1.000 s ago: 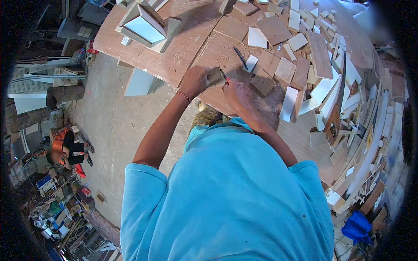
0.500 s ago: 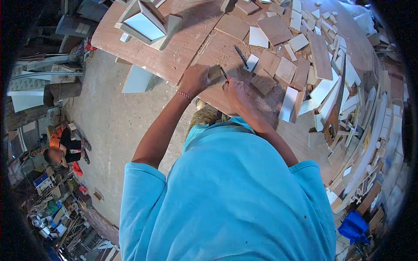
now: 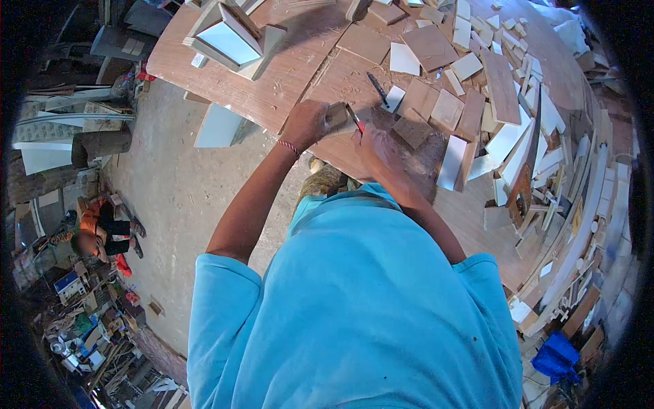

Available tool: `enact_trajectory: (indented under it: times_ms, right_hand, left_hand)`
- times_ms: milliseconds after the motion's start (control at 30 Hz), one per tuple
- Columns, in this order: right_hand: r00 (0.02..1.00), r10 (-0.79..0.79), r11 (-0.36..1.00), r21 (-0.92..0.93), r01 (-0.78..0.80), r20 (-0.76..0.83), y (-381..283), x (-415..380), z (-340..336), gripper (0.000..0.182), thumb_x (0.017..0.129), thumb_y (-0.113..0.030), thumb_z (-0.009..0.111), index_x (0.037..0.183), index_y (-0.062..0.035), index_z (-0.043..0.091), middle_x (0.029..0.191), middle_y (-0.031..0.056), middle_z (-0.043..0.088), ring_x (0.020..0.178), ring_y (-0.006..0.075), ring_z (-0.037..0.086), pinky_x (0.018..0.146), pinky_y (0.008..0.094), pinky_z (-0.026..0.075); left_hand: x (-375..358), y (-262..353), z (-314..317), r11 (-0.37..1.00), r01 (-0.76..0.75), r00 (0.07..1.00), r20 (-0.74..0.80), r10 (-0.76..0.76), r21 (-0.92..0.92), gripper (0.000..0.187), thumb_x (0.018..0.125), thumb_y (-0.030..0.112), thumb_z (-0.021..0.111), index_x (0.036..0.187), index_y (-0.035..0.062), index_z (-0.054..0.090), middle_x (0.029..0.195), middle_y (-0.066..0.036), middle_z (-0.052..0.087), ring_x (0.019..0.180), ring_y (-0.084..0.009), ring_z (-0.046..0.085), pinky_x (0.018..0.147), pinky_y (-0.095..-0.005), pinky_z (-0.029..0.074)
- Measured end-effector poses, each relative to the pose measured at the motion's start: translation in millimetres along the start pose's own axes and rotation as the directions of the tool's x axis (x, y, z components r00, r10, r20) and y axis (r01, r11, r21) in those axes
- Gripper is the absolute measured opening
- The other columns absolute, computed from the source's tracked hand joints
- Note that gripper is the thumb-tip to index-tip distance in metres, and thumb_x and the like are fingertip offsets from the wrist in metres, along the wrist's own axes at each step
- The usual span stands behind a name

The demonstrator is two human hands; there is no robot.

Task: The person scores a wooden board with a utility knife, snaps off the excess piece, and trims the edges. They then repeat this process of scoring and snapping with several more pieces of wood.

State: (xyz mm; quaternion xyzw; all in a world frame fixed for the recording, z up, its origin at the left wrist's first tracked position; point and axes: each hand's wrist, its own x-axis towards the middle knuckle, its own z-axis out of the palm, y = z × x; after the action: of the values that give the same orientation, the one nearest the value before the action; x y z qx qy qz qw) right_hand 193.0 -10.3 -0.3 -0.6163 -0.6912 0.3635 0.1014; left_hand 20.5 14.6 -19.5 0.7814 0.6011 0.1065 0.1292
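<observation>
My left hand (image 3: 304,124) is closed on a small wooden block (image 3: 335,116) at the near edge of the workbench. My right hand (image 3: 375,144) grips a slim tool with a red handle and a dark, narrow blade (image 3: 353,114); its exact kind is too small to tell. The blade lies against or very close to the block's right side. Just right of my right hand, a brown wooden piece (image 3: 411,132) rests among sawdust. Beyond the hands, a black pen-like tool (image 3: 377,88) lies on the bench beside a white-faced offcut (image 3: 393,99).
Many wood offcuts (image 3: 501,88) are heaped on the bench's right side. A wooden assembly with a pale panel (image 3: 228,43) stands at the far left of the bench (image 3: 272,85). Another person (image 3: 102,230) sits low at the left, near piled scrap (image 3: 88,327). A blue bag (image 3: 555,358) lies lower right.
My right hand and the red-handled tool have shifted slightly toward me and to the right. The left hand still holds the block in nearly the same place.
</observation>
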Motion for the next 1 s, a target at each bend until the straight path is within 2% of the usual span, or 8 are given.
enact_trajectory:
  times_ms: [267, 367, 533, 567, 633, 767, 833, 1000]
  right_hand:
    - [0.998, 0.057, 0.992, -0.114, -0.053, 0.033, 5.2, 5.7, 15.1, 0.032, 0.080, -0.024, 0.044, 0.080, 0.0049, 0.057, 0.072, 0.0260, 0.057, 0.072, 0.0386, 0.058, 0.064, 0.0460, 0.045]
    - [1.000, -0.004, 0.991, -0.137, 0.004, -0.003, 8.6, 7.0, 16.5, 0.031, 0.079, -0.024, 0.044, 0.082, 0.0047, 0.057, 0.073, 0.0260, 0.057, 0.072, 0.0388, 0.058, 0.063, 0.0461, 0.046]
    - [0.986, 0.136, 0.982, -0.141, -0.122, 0.095, 5.8, 18.3, 18.2, 0.033, 0.079, -0.024, 0.043, 0.085, 0.0055, 0.056, 0.078, 0.0274, 0.057, 0.075, 0.0394, 0.057, 0.068, 0.0461, 0.045]
    - [0.986, 0.136, 0.983, -0.137, -0.123, 0.091, 6.3, 17.4, 16.8, 0.033, 0.079, -0.024, 0.043, 0.085, 0.0055, 0.056, 0.078, 0.0274, 0.057, 0.075, 0.0394, 0.057, 0.068, 0.0461, 0.045]
    - [0.998, -0.005, 0.997, 0.073, 0.001, 0.062, 7.9, 17.5, 10.4, 0.033, 0.079, -0.025, 0.044, 0.085, 0.0056, 0.056, 0.079, 0.0275, 0.057, 0.076, 0.0404, 0.056, 0.069, 0.0465, 0.044]
    - [0.998, 0.004, 0.995, 0.097, -0.011, 0.070, 3.6, 8.8, 5.9, 0.032, 0.075, -0.021, 0.048, 0.088, 0.0072, 0.056, 0.085, 0.0292, 0.054, 0.082, 0.0407, 0.055, 0.068, 0.0468, 0.044]
    - [1.000, 0.014, 0.998, 0.069, -0.013, -0.004, -4.9, -0.4, -1.7, 0.033, 0.079, -0.025, 0.044, 0.083, 0.0056, 0.056, 0.077, 0.0275, 0.056, 0.075, 0.0409, 0.056, 0.067, 0.0477, 0.043]
    - [0.993, 0.100, 0.995, 0.010, -0.101, 0.060, -6.4, 0.5, 3.9, 0.032, 0.079, -0.023, 0.043, 0.085, 0.0053, 0.055, 0.079, 0.0270, 0.057, 0.075, 0.0400, 0.057, 0.066, 0.0471, 0.045]
  left_hand:
    - [-2.1, 5.1, -1.2, 0.998, 0.033, 0.999, 0.021, -0.034, 0.049, 0.020, 0.064, 0.022, 0.061, 0.065, 0.0033, 0.055, 0.061, -0.019, 0.054, 0.059, -0.0353, 0.054, 0.055, -0.0427, 0.042]
    - [-2.0, 5.9, -1.0, 0.998, 0.051, 0.998, 0.032, -0.052, 0.026, 0.020, 0.064, 0.022, 0.061, 0.065, 0.0033, 0.056, 0.061, -0.019, 0.055, 0.060, -0.0355, 0.054, 0.056, -0.0429, 0.042]
    - [-1.9, 4.4, -1.3, 1.000, 0.027, 1.000, -0.002, -0.027, -0.003, 0.019, 0.063, 0.021, 0.061, 0.065, 0.0031, 0.056, 0.062, -0.019, 0.055, 0.062, -0.0352, 0.054, 0.058, -0.0423, 0.043]
    - [-2.1, 5.2, -2.6, 0.999, 0.034, 0.999, 0.001, -0.034, 0.000, 0.018, 0.063, 0.021, 0.061, 0.065, 0.0032, 0.056, 0.062, -0.018, 0.055, 0.062, -0.0349, 0.054, 0.058, -0.0421, 0.043]
    - [-1.9, 6.3, -3.5, 0.999, 0.037, 0.999, 0.009, -0.037, 0.000, 0.019, 0.063, 0.021, 0.061, 0.066, 0.0033, 0.056, 0.063, -0.018, 0.055, 0.063, -0.0347, 0.055, 0.058, -0.0418, 0.043]
    - [-3.2, 10.5, -6.3, 0.998, 0.048, 0.999, 0.018, -0.048, 0.035, 0.014, 0.063, 0.015, 0.058, 0.066, 0.0013, 0.056, 0.065, -0.020, 0.055, 0.067, -0.0341, 0.056, 0.061, -0.0419, 0.044]
    - [-3.5, 9.7, -7.0, 0.998, 0.045, 0.999, 0.021, -0.046, 0.033, 0.014, 0.063, 0.015, 0.058, 0.066, 0.0013, 0.056, 0.065, -0.020, 0.055, 0.067, -0.0340, 0.056, 0.061, -0.0419, 0.044]
    - [-3.4, 11.3, -6.8, 0.997, 0.061, 0.997, 0.052, -0.063, 0.041, 0.012, 0.063, 0.013, 0.057, 0.066, 0.0017, 0.057, 0.065, -0.020, 0.056, 0.066, -0.0339, 0.056, 0.061, -0.0419, 0.044]
